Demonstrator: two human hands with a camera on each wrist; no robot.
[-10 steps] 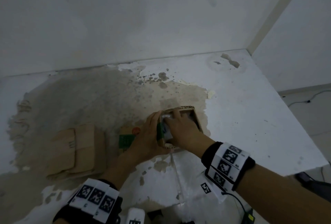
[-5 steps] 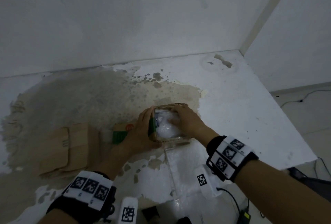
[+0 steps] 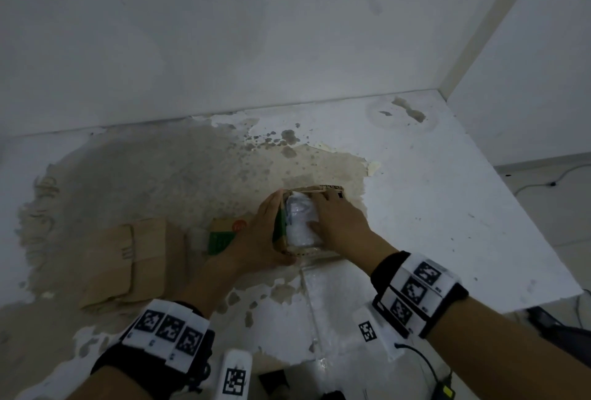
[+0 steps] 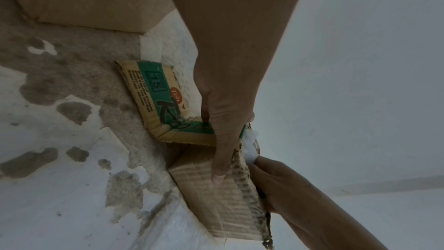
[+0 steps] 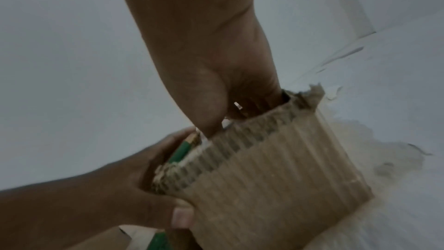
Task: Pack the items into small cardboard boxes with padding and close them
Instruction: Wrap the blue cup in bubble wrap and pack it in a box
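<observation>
A small cardboard box [image 3: 330, 188] stands mid-table with a white padding bundle [image 3: 299, 223] in its open top. Its green-printed flap [image 3: 220, 238] lies out to the left. My left hand [image 3: 256, 239] grips the box's left side, with the thumb on the near wall [image 4: 216, 197]. My right hand [image 3: 339, 223] reaches into the box from the right, its thumb and fingers curled on the padding [image 4: 250, 145]. In the right wrist view the right hand [image 5: 216, 83] dips behind the ribbed wall [image 5: 276, 168] and the fingertips are hidden. What lies under the padding is hidden.
Flattened brown cardboard pieces [image 3: 128, 259] lie stacked to the left of the box. A clear plastic sheet [image 3: 332, 300] lies on the table in front of it. The table's right edge [image 3: 543, 239] drops to the floor. A wall rises close behind.
My right hand has drawn back to the box's right side, which uncovers the white padding. The left hand keeps its hold on the box. The view has shifted slightly.
</observation>
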